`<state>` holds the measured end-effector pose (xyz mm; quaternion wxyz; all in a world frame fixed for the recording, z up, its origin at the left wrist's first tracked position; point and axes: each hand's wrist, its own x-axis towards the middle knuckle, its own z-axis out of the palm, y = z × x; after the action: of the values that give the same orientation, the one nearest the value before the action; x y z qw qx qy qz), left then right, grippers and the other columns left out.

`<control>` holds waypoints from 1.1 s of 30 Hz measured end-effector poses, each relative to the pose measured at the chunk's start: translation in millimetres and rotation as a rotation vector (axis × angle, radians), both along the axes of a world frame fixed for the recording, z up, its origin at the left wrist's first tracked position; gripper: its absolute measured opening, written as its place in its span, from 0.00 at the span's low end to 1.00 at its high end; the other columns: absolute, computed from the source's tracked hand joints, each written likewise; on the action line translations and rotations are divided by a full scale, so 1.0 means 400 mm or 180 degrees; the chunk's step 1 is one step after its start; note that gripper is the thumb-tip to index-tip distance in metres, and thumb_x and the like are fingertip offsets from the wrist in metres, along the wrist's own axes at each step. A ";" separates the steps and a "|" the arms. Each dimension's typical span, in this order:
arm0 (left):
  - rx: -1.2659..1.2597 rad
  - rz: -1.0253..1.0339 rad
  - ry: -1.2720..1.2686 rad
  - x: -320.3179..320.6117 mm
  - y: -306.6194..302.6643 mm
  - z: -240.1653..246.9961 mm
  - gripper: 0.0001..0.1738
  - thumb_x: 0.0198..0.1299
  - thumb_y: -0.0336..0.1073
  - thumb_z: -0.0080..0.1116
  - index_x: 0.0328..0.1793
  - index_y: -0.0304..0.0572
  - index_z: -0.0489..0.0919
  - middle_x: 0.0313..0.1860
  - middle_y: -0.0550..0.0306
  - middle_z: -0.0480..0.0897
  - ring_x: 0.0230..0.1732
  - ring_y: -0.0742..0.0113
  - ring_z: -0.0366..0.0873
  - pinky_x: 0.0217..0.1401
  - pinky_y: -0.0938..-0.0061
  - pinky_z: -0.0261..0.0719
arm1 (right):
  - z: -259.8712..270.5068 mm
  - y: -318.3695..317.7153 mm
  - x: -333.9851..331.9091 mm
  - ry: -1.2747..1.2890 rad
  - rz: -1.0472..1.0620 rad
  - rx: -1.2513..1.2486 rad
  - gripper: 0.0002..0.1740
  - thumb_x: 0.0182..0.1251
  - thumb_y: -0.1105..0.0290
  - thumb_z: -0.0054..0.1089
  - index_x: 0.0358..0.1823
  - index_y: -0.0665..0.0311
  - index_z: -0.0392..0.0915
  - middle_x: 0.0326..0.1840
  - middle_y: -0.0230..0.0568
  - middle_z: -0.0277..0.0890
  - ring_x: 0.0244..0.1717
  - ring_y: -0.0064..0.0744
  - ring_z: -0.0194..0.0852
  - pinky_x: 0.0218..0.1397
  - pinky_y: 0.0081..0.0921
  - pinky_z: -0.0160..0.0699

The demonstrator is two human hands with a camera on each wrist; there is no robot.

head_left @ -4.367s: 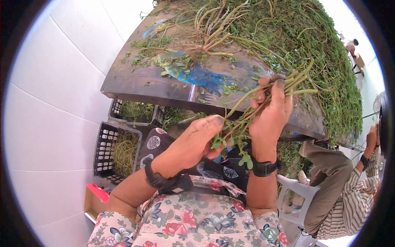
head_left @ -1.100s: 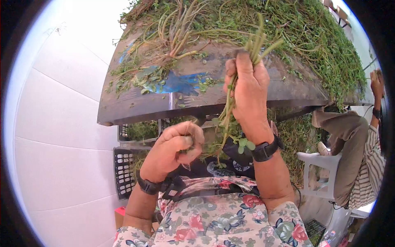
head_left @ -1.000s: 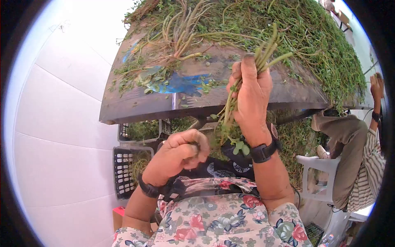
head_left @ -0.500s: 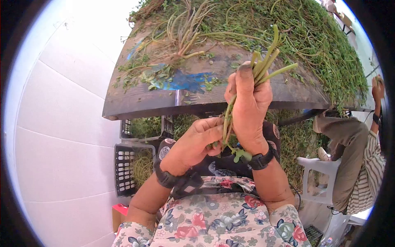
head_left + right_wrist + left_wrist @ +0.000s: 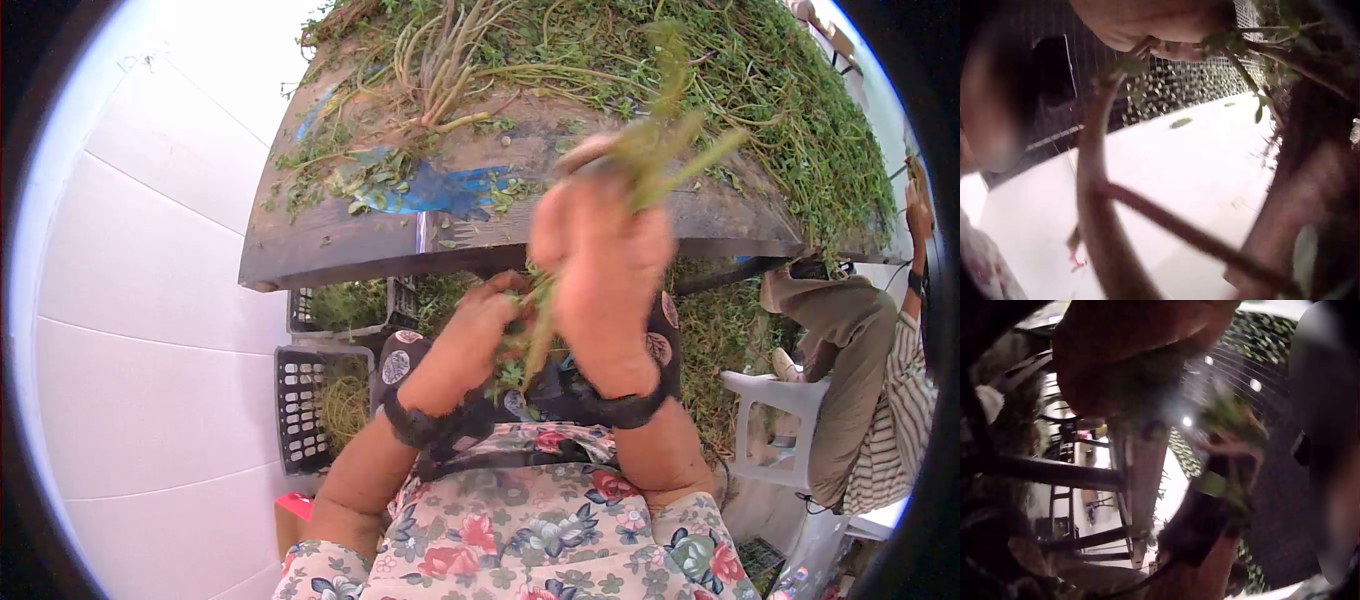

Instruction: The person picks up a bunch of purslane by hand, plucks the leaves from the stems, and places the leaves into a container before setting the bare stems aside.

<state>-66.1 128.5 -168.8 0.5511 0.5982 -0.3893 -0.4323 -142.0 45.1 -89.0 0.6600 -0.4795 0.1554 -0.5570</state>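
In the head view my right hand (image 5: 610, 285), blurred by motion, grips a small bunch of leafy green stems (image 5: 665, 165). Their thick cut ends stick up past the thumb, and the leafy ends hang below the palm. My left hand (image 5: 470, 340) is lower and to the left, its fingers curled at those hanging leaves (image 5: 512, 370); the fingertips are partly hidden. A thick curved stem (image 5: 1094, 187) with a thinner branch crosses close in front of the right wrist camera. The left wrist view is dark and blurred, with a hand (image 5: 1135, 344) across its top.
A dark wooden table (image 5: 350, 255) ahead carries a large heap of greens (image 5: 760, 120) and a separate stem bundle (image 5: 440, 85). A black crate (image 5: 300, 405) of stems stands lower left, another crate (image 5: 400, 300) behind it. A person's leg (image 5: 850, 350) and white stool (image 5: 775, 400) are at right.
The left hand, curled and apart from the bunch a second ago, has come up to its leafy ends. The right hand keeps its grip and is now in quick motion.
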 end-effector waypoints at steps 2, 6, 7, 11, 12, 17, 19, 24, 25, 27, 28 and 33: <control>0.0206 -0.0137 0.1365 0.021 0.036 -0.014 0.05 0.53 0.27 0.43 0.35 0.41 0.69 0.31 0.59 0.71 0.25 0.75 0.66 0.24 0.84 0.62 | 0.058 -0.057 -0.038 -0.0504 0.0002 0.0054 0.11 0.68 0.61 0.45 0.35 0.61 0.65 0.15 0.26 0.54 0.13 0.15 0.50 0.14 0.16 0.49; 0.0481 0.0261 0.2741 0.024 0.061 0.017 0.09 0.48 0.24 0.45 0.37 0.41 0.69 0.28 0.55 0.72 0.26 0.71 0.67 0.21 0.82 0.63 | 0.061 -0.118 -0.038 -0.0617 -0.0422 0.0492 0.17 0.67 0.58 0.45 0.24 0.57 0.56 0.12 0.27 0.54 0.09 0.19 0.48 0.12 0.18 0.47; 0.0278 0.0146 0.2740 0.031 0.057 0.016 0.09 0.49 0.24 0.44 0.37 0.41 0.69 0.28 0.56 0.72 0.25 0.71 0.67 0.20 0.82 0.63 | 0.049 -0.119 -0.033 -0.0584 -0.0378 0.0510 0.16 0.67 0.58 0.45 0.24 0.57 0.56 0.12 0.27 0.54 0.09 0.19 0.49 0.12 0.19 0.48; -0.0117 0.0074 0.2795 0.064 0.068 0.037 0.06 0.51 0.24 0.44 0.36 0.39 0.68 0.27 0.58 0.70 0.22 0.74 0.63 0.16 0.82 0.61 | 0.018 -0.133 -0.044 -0.0533 -0.0392 0.0626 0.16 0.67 0.58 0.44 0.25 0.57 0.57 0.13 0.28 0.55 0.10 0.19 0.49 0.12 0.19 0.49; -0.0182 0.0116 0.2839 0.068 0.072 0.043 0.06 0.51 0.24 0.44 0.35 0.39 0.68 0.28 0.58 0.70 0.22 0.75 0.62 0.16 0.82 0.60 | 0.018 -0.142 -0.049 -0.0527 -0.0424 0.0628 0.16 0.68 0.58 0.44 0.25 0.57 0.57 0.13 0.28 0.55 0.10 0.20 0.50 0.12 0.20 0.50; -0.0071 -0.0212 0.1532 0.045 0.071 0.109 0.04 0.52 0.27 0.45 0.35 0.39 0.70 0.22 0.63 0.68 0.20 0.80 0.59 0.17 0.84 0.58 | 0.008 -0.154 -0.046 -0.0501 -0.0325 0.0816 0.14 0.68 0.60 0.43 0.26 0.57 0.58 0.14 0.27 0.57 0.10 0.19 0.50 0.12 0.20 0.51; -0.0011 -0.0217 0.0474 0.016 0.059 0.144 0.10 0.49 0.27 0.48 0.38 0.36 0.75 0.23 0.63 0.71 0.24 0.78 0.65 0.24 0.83 0.65 | -0.010 -0.155 -0.039 -0.0545 -0.0213 0.0917 0.14 0.68 0.60 0.44 0.26 0.57 0.58 0.15 0.27 0.57 0.10 0.19 0.50 0.12 0.20 0.51; -0.0376 -0.0588 -0.1032 -0.036 0.008 0.140 0.14 0.45 0.27 0.54 0.41 0.37 0.79 0.26 0.60 0.74 0.29 0.71 0.72 0.34 0.78 0.70 | -0.024 -0.159 -0.033 -0.0634 -0.0082 0.1015 0.13 0.67 0.61 0.45 0.27 0.57 0.59 0.15 0.27 0.58 0.11 0.18 0.51 0.12 0.20 0.51; -0.0534 -0.0646 -0.1229 -0.042 0.000 0.131 0.14 0.45 0.27 0.54 0.41 0.38 0.79 0.25 0.59 0.74 0.29 0.70 0.72 0.34 0.78 0.70 | -0.025 -0.161 -0.033 -0.0663 -0.0050 0.1011 0.13 0.67 0.61 0.45 0.27 0.57 0.59 0.15 0.27 0.58 0.11 0.19 0.51 0.12 0.20 0.51; -0.0435 -0.0627 -0.1218 -0.047 0.000 0.129 0.10 0.46 0.27 0.55 0.37 0.37 0.78 0.26 0.56 0.74 0.30 0.68 0.72 0.36 0.76 0.70 | -0.029 -0.165 -0.034 -0.0708 0.0008 0.1020 0.13 0.67 0.61 0.45 0.27 0.57 0.59 0.15 0.27 0.58 0.11 0.19 0.51 0.12 0.20 0.51; -0.0369 -0.0620 -0.1221 -0.043 0.003 0.125 0.09 0.46 0.27 0.54 0.36 0.37 0.77 0.26 0.56 0.74 0.30 0.68 0.72 0.36 0.76 0.70 | -0.030 -0.167 -0.037 -0.0700 0.0007 0.1007 0.13 0.67 0.61 0.45 0.27 0.57 0.60 0.15 0.27 0.58 0.10 0.19 0.51 0.12 0.20 0.51; -0.0564 -0.0662 -0.1264 -0.008 0.021 0.090 0.06 0.48 0.26 0.51 0.33 0.35 0.73 0.28 0.56 0.74 0.31 0.67 0.72 0.37 0.76 0.70 | -0.030 -0.170 -0.037 -0.0705 0.0048 0.0982 0.13 0.67 0.60 0.45 0.27 0.57 0.59 0.14 0.27 0.57 0.10 0.19 0.50 0.11 0.20 0.50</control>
<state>-69.3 136.7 -132.6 0.4665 0.5775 -0.5860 -0.3248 -156.6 -22.8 -101.0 0.7430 -0.3095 0.1618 -0.5710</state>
